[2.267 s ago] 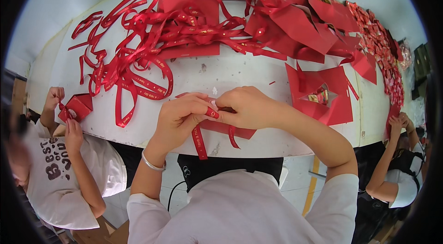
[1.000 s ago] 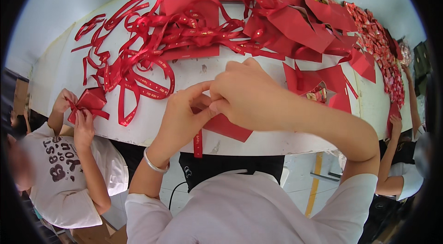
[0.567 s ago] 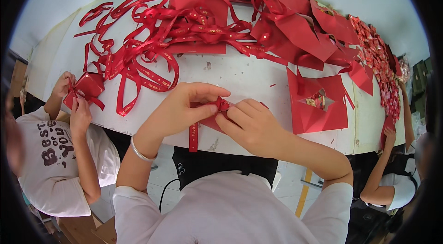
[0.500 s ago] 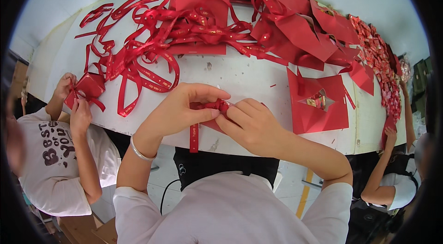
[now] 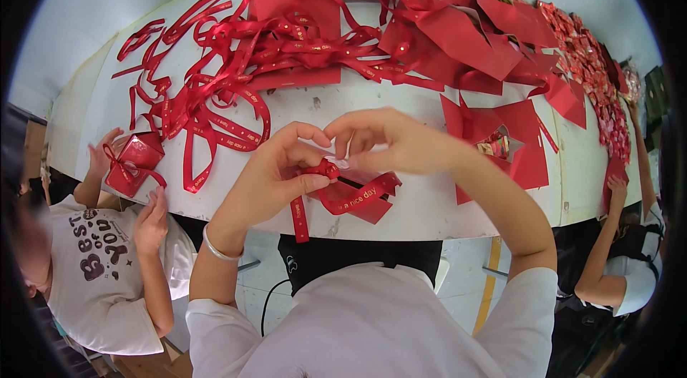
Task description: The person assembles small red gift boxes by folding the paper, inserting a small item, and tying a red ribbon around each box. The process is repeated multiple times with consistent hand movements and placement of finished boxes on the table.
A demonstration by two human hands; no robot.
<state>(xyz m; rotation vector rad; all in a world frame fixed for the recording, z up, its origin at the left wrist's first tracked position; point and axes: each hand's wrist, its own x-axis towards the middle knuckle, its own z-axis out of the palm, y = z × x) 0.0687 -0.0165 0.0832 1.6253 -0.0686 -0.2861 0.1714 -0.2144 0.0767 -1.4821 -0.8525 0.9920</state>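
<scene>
My left hand (image 5: 286, 167) is closed, thumb and fingers pinching a bunched red ribbon (image 5: 361, 194) at its loop. One ribbon tail hangs down past the table edge and another curls to the right. Below the ribbon is a small red box (image 5: 376, 211), mostly hidden by the ribbon and hands. My right hand (image 5: 390, 140) is curled over the ribbon's bunched part, its thumb beside a small pale piece (image 5: 336, 163). What its fingers grip is hidden.
Loose red ribbons (image 5: 236, 102) lie tangled at the left back. Folded red cards (image 5: 458, 35) pile at the back right, beside wrapped sweets (image 5: 590, 70). An opened red box (image 5: 501, 142) lies right. At left, a person's hands flank a ribboned box (image 5: 136, 162); another person's hand (image 5: 615, 188) is far right.
My right hand has lifted and turned, and a ribbon tail now shows curling right over the box. The left person's hands have opened away from their ribboned box.
</scene>
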